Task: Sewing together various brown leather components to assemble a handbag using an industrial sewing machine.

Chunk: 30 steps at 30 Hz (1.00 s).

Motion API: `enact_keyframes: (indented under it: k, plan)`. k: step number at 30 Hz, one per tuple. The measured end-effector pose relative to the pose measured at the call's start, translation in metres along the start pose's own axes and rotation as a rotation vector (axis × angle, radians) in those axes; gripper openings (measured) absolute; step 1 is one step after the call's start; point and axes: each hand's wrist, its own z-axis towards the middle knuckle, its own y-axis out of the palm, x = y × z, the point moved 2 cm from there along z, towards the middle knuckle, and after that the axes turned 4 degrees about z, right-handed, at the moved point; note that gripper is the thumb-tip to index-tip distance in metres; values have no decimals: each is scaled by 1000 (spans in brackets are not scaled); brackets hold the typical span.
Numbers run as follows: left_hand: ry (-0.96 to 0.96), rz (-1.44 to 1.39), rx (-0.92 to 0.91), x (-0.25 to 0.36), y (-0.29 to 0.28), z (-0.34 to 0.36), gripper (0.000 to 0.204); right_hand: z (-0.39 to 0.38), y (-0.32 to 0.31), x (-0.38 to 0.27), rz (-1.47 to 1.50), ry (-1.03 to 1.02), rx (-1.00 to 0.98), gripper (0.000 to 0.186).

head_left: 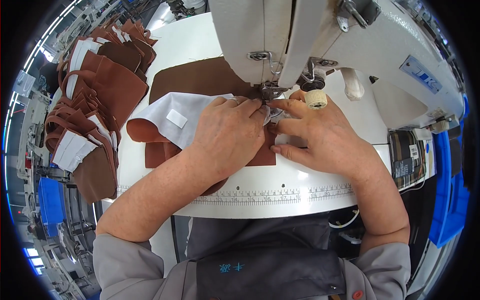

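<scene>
Head-worn fisheye, looking down, close above tabletop (312,172)

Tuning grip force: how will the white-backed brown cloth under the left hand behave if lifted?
The cloth is likely floppy with some body: its left end bends in a rounded curl. Probably light, since the edge looks thin. May swivel if pushed, as the left hand covers its right end.
</scene>
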Motion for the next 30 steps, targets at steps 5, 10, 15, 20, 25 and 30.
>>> enact_keyframes:
  k: [5, 10, 15, 20, 25, 30]
  plan:
    - [16, -13, 0, -4, 1, 4, 28, 3, 0, 3, -18, 64, -66, 21]
    - [42, 15, 42, -6, 1, 6, 25, 2, 2, 5, -30, 48, -20, 23]
    - [-19, -76, 81, -10, 1, -1, 19, -1, 0, 5, -24, -6, 68, 25]
    - [69, -17, 54, -4, -8, 2, 17, -2, -1, 5, -54, 13, -13, 23]
    - [139, 104, 5, -2, -9, 6, 21, -2, 4, 8, -58, 25, -32, 23]
    - [151, 42, 79, -5, -4, 8, 16, -2, 5, 10, -53, 37, -7, 25]
